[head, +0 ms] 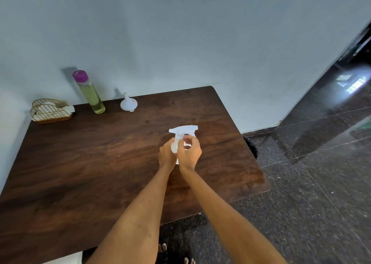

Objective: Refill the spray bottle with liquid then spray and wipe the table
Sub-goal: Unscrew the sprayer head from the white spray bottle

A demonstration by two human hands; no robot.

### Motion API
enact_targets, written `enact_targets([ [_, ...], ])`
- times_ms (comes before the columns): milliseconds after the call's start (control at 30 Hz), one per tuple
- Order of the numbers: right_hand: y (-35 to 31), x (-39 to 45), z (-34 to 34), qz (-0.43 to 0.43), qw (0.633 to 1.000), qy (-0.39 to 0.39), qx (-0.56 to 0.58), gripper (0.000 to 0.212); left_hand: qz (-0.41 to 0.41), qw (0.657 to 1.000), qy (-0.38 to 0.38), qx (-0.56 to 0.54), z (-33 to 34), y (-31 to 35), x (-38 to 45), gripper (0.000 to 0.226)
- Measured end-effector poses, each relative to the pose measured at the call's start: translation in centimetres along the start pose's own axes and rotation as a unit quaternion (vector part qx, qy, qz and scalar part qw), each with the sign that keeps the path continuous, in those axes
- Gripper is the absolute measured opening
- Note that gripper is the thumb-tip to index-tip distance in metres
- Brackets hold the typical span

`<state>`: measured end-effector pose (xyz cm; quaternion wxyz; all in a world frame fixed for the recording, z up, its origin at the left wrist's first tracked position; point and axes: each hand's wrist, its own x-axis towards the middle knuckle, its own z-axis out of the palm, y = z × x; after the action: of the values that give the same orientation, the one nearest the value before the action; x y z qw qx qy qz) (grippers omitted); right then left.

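Dark brown wood-grain laminate forms the top of the rectangular desk (80, 163), which is set against a pale blue-grey wall (180, 33). A small white translucent plastic spray bottle (181, 132) with a white trigger head is held upright over the middle of the desk, right of centre. Whether its base touches the desk surface cannot be determined, as the lower part is hidden by the hands.

The bottle body is gripped by the left hand (167, 157), fingers curled round it from the left side. The neck area just below the trigger head is pinched by the right hand (189, 152), with fingertips bent against it. Both hands are positioned close together, touching or nearly touching.

A tall clear cylindrical bottle (90, 93) with a purple cap is located at the rear left of the desk, near the wall; it is filled with yellow-green liquid. A small white plastic funnel (128, 103) is placed upside down just to its right, spout pointing up. A gold wire napkin holder (50, 111) with white paper napkins is positioned at the rear left corner.

Dark speckled polished stone tiles make up the floor (301, 183) to the right of the desk. Bare toes (163, 246) are visible at the bottom edge.
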<state>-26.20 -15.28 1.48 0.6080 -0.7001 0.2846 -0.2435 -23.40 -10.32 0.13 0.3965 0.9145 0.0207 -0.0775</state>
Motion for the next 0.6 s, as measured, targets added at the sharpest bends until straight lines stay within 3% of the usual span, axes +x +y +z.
enact_targets([
  [100,-0.1,-0.5,1.4,-0.004,0.999,-0.009,-0.030,0.036,-0.004,1.000,0.002,0.001,-0.3,0.0,-0.2,0.026],
  [200,-0.5,0.4,1.6,0.014,0.999,-0.021,-0.040,0.041,-0.014,1.000,-0.003,-0.009,-0.3,0.1,-0.1,0.026],
  [400,-1.1,4.4,-0.4,-0.007,0.975,-0.173,-0.137,0.036,-0.020,0.997,-0.028,-0.068,-0.2,-0.3,0.0,0.049],
  [500,-1.5,5.3,-0.5,0.000,0.954,-0.250,-0.165,0.043,-0.020,0.997,-0.027,-0.066,-0.2,-0.3,0.0,0.054],
  [600,-1.3,4.9,-1.2,-0.010,0.948,-0.270,-0.166,0.046,-0.017,0.998,-0.028,-0.049,-0.4,-0.2,-0.1,0.050],
])
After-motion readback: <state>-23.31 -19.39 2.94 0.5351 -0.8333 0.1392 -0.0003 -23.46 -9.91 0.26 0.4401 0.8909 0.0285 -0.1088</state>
